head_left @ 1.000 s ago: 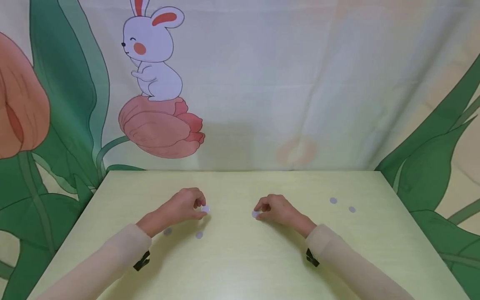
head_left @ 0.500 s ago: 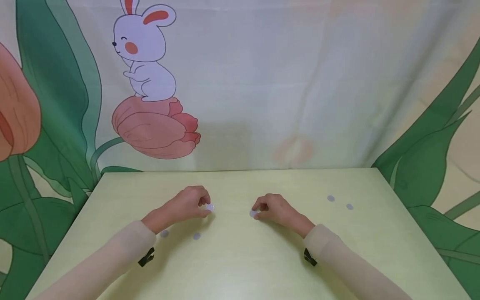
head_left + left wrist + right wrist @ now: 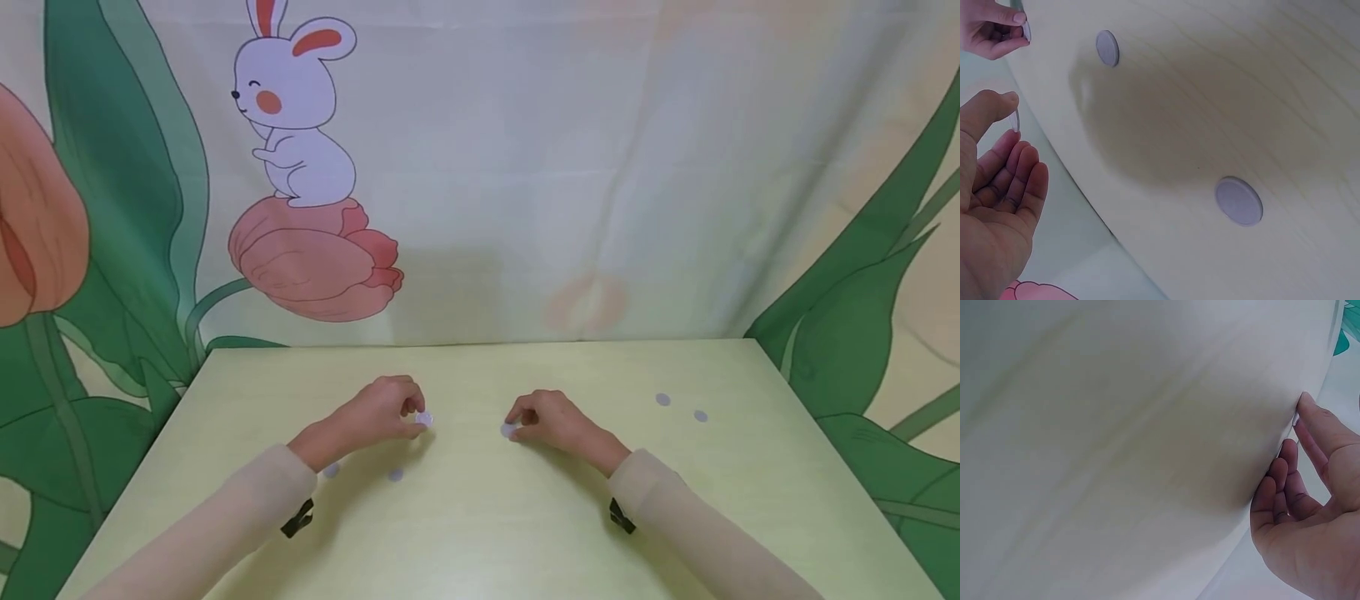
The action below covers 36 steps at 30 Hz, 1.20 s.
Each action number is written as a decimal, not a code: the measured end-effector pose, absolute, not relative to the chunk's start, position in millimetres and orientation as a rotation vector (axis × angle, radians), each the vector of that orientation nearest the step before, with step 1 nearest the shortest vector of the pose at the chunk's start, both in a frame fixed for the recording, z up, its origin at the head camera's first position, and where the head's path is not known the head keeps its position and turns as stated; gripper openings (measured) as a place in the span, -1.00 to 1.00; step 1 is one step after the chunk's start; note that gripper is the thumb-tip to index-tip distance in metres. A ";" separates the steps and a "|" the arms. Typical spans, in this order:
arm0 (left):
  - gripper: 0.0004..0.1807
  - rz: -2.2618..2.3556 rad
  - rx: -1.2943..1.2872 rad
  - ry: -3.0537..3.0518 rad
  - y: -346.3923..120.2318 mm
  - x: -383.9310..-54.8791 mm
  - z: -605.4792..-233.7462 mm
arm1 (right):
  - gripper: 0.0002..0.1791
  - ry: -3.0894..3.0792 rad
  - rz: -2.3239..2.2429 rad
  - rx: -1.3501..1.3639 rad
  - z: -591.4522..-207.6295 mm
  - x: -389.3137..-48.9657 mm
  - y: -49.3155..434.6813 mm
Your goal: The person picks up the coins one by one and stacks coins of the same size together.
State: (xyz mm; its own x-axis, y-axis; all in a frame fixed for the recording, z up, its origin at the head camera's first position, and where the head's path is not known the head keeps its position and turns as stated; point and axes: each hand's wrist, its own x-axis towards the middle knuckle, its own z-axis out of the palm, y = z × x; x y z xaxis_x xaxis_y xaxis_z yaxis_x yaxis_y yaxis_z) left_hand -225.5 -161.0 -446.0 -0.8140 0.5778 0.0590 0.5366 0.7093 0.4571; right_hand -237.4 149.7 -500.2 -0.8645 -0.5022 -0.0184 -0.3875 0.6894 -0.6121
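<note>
Soft shadows, sl. glare on table (image 3: 480, 517); wrist pics dim.

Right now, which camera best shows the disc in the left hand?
The head view: there, the disc shows much of its face. The left wrist view catches it nearly edge-on; the right wrist view shows none of it.

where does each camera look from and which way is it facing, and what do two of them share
Head: worn on the head, facing forward and down at the table and backdrop; both sleeves, left hand and right hand show.
Left wrist: looks past the left hand at two loose discs on the table; both hands show.
Right wrist: looks past the right hand at the table; only that hand shows.
Shared: head and left wrist both show each hand pinching a pale disc.
</note>
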 end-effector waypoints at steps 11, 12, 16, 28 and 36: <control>-0.78 0.707 0.931 2.823 -154.9 -228.4 -445.5 | -0.86 2.707 -0.932 -0.711 -495.0 -237.3 148.2; -0.77 0.706 0.929 2.820 -154.0 -228.2 -445.2 | -0.86 2.706 -0.930 -0.706 -494.8 -237.3 148.3; -0.77 0.710 0.897 2.800 -151.0 -224.7 -445.0 | -0.86 2.702 -0.925 -0.695 -496.6 -236.8 149.6; -0.78 0.722 0.899 2.802 -146.5 -222.4 -449.2 | -0.86 2.697 -0.916 -0.709 -498.5 -237.5 147.3; -0.77 0.740 0.935 2.807 -135.9 -221.6 -448.4 | -0.87 2.702 -0.925 -0.719 -498.2 -236.9 147.5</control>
State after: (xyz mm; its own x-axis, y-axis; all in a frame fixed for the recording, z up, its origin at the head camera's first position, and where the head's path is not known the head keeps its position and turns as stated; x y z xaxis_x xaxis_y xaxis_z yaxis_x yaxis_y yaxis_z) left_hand -221.6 -135.9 -448.4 -0.8084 0.5852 0.0640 0.5408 0.6952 0.4735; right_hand -236.9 147.5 -498.2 -0.8629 -0.5047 -0.0269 -0.3823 0.6865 -0.6185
